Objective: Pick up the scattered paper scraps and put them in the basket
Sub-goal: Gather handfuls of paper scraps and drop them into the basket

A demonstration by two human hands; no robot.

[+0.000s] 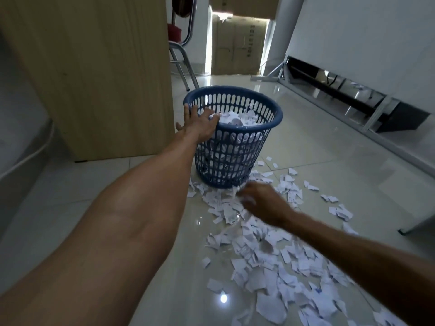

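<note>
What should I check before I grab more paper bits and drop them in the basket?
1. Basket standing upright: ok.
2. Room inside: ok, though the pile nears the rim.
3. Left hand at the rim, fingers straight: ok.
4. Right hand has a grip on scraps: cannot tell, it is blurred.
5. Floor cleared: not ok, many scraps lie there.

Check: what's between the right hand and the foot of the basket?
Only paper scraps on the floor. They fill the short gap from the right hand to the basket. Head view; the hand is blurred.
</note>
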